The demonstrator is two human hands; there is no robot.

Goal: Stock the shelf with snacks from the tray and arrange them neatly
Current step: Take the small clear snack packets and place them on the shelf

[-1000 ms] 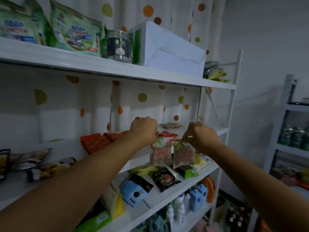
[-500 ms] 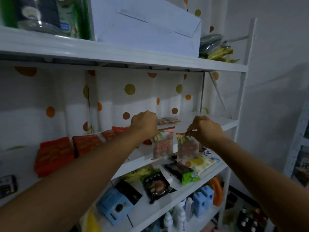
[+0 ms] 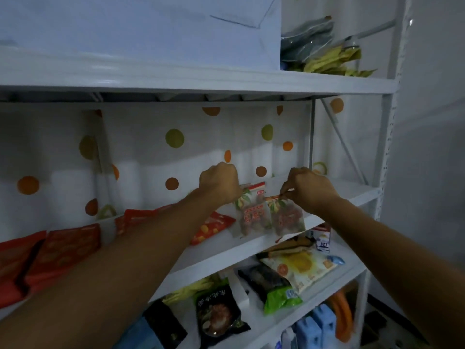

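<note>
A: White metal shelf (image 3: pixel 226 250), middle board: what's on it?
B: Red snack packets (image 3: pixel 63 248) along its left part; two clear pouches near the front edge, toward the right end.
A: Who holds them?
B: Left hand (image 3: pixel 219 181) fisted on the left pouch (image 3: pixel 253 212) top; right hand (image 3: pixel 310 188) fingers pinched on the right pouch (image 3: pixel 286 217) top. The pouches touch.

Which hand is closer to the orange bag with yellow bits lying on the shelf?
Left. The left hand is just above and right of the orange bag, pinching a clear snack bag. The right hand is farther right, pinching another.
</note>
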